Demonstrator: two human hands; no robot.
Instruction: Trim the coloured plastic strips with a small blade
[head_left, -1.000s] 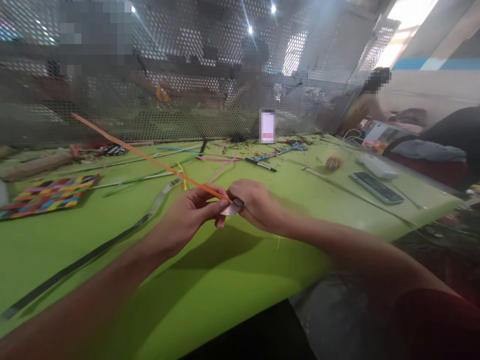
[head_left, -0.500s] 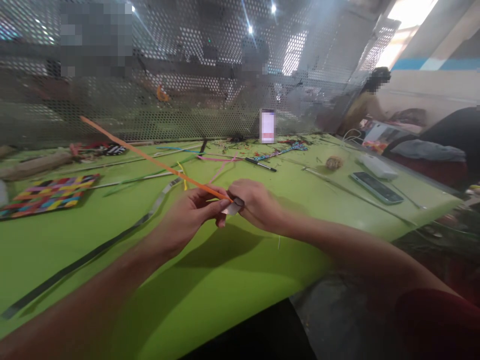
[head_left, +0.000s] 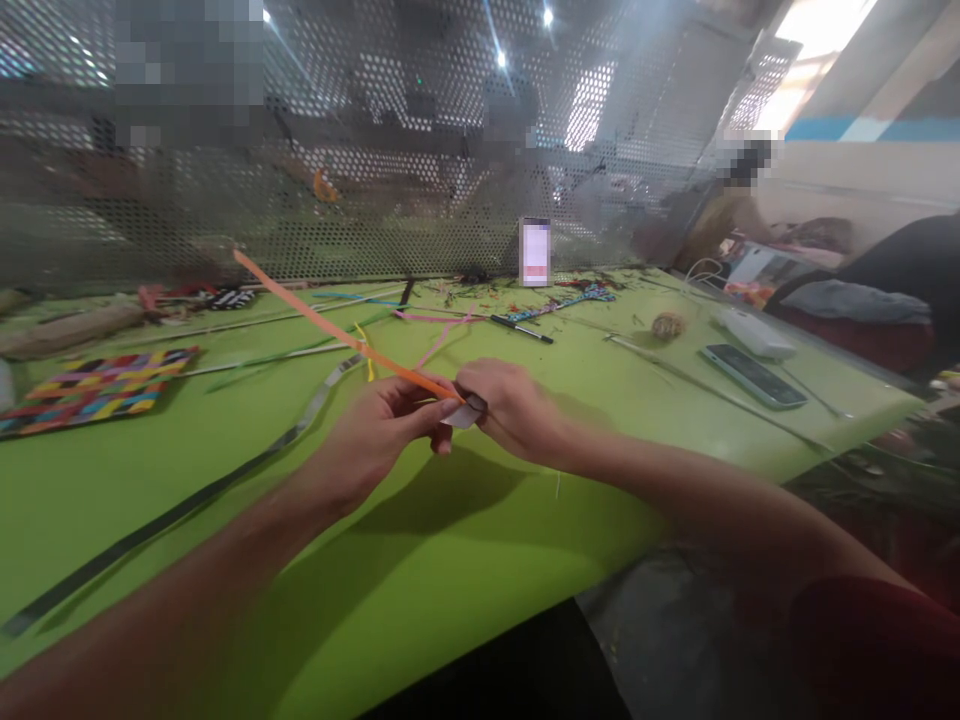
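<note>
Over the green table (head_left: 420, 560), my left hand (head_left: 379, 430) pinches the near end of a long orange strip (head_left: 330, 328). The strip slants up and to the left toward the mesh screen. My right hand (head_left: 510, 405) meets the left one and grips a small flat silvery piece (head_left: 465, 413) against the strip's end. Both hands hover just above the tabletop.
A dark long strip (head_left: 187, 505) runs across the table at left. A multicoloured woven mat (head_left: 90, 385) lies far left. Loose coloured strips (head_left: 420, 325), a pen (head_left: 521, 329), a phone (head_left: 754, 375), a white box (head_left: 754, 333) and an upright phone (head_left: 535, 252) sit before the perforated screen (head_left: 360, 170).
The orange strip's far end has swung rightward and looks shorter in view. Both hands stay in the same place, still pinched together.
</note>
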